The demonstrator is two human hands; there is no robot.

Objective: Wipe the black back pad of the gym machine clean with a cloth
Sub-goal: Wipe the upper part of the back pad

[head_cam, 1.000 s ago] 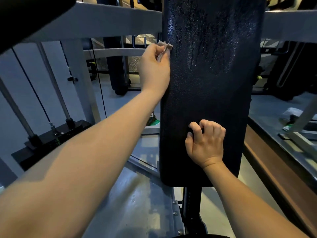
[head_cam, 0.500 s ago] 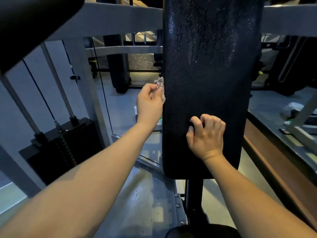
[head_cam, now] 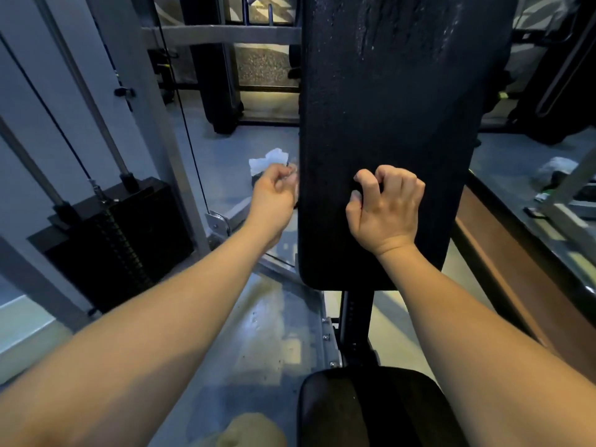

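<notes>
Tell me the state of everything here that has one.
Black upright padded back pad: wet streaks near the top, duller lower down.
Left hand: pinching, at the pad's left edge.
Small grey cloth: bunched, mostly hidden in that hand.
Right hand: fingers curled, resting on the pad.
Black weight stack: sitting low.

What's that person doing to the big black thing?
A person is cleaning a gym machine. Their left hand pinches a small cloth at the left edge of the black back pad. Their right hand rests curled on the pad's front. Wet-looking streaks show near the top.
</notes>
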